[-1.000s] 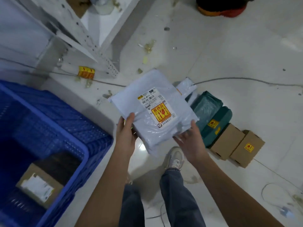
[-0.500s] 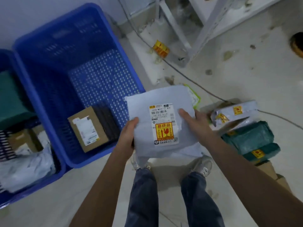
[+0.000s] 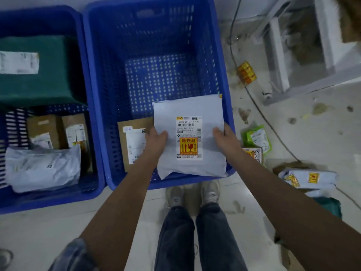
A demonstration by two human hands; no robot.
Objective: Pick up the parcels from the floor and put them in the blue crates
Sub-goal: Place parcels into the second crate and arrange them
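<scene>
I hold a white poly-bag parcel (image 3: 187,110) with a shipping label and an orange fragile sticker, flat over the near right corner of the middle blue crate (image 3: 97,79). My left hand (image 3: 155,139) grips its left edge and my right hand (image 3: 224,137) grips its right edge. Inside that crate lies a brown cardboard parcel (image 3: 132,141) at the near left. A second blue crate (image 3: 91,184) on the left holds a green parcel (image 3: 39,85), small boxes and a white bag (image 3: 43,169). More parcels lie on the floor at the right: a green pouch (image 3: 256,137) and a white bag (image 3: 306,178).
A black cable (image 3: 259,108) runs across the floor right of the crate. A white metal shelf frame (image 3: 304,55) stands at the upper right, with a yellow-red packet (image 3: 246,72) and scraps near it. My feet (image 3: 192,194) stand just in front of the crate.
The view has swung left from the floor pile to the crates. Both hands have carried the white parcel from above the floor to over the middle crate's near right corner.
</scene>
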